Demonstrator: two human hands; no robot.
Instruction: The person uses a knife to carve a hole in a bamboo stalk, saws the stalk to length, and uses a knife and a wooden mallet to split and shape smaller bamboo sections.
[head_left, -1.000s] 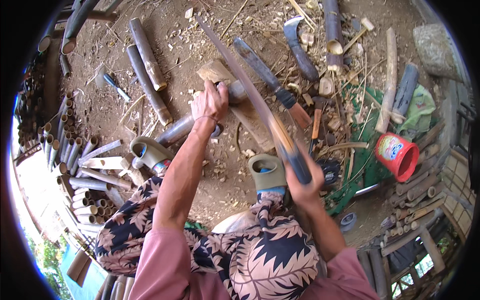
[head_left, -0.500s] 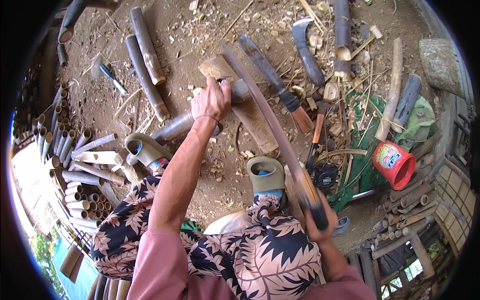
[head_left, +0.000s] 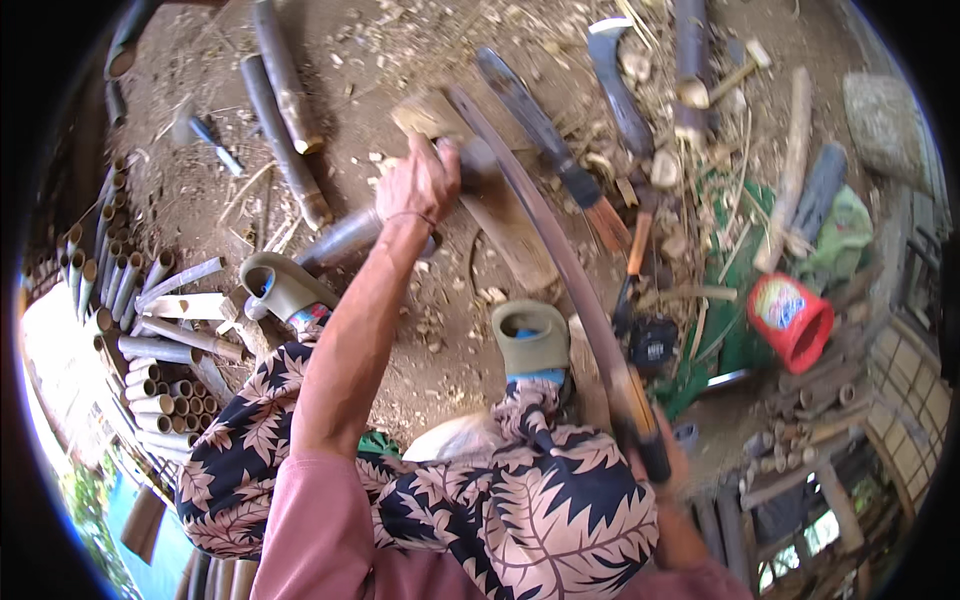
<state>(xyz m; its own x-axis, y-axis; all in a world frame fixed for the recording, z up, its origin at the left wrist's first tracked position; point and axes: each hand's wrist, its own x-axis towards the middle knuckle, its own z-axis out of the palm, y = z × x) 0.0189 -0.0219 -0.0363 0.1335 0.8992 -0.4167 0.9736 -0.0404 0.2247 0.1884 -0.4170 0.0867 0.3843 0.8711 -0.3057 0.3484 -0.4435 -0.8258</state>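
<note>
My left hand (head_left: 415, 190) is closed around a dark bamboo pole (head_left: 345, 240), near its right end. That end lies across a wooden block (head_left: 512, 245) on the ground. In my right hand (head_left: 670, 460), slightly blurred, is the handle of a long saw (head_left: 545, 225). The handle is black and tan. The saw's blade runs away from me, slanting left, and crosses the bamboo just right of my left hand. Its teeth are too fine to make out. The bamboo's left end passes behind my left forearm.
Right of the blade lie a broad-bladed knife (head_left: 525, 110) and a hooked sickle (head_left: 618, 90). A red bucket (head_left: 815, 335) lies tilted at the right. Cut bamboo (head_left: 160, 405) is piled at the left. My clog-shod feet (head_left: 530, 340) flank the work. Wood chips litter the dirt.
My right hand has drawn the saw slightly back toward me and right. My left hand stays on the bamboo. The whole view has shifted a little.
</note>
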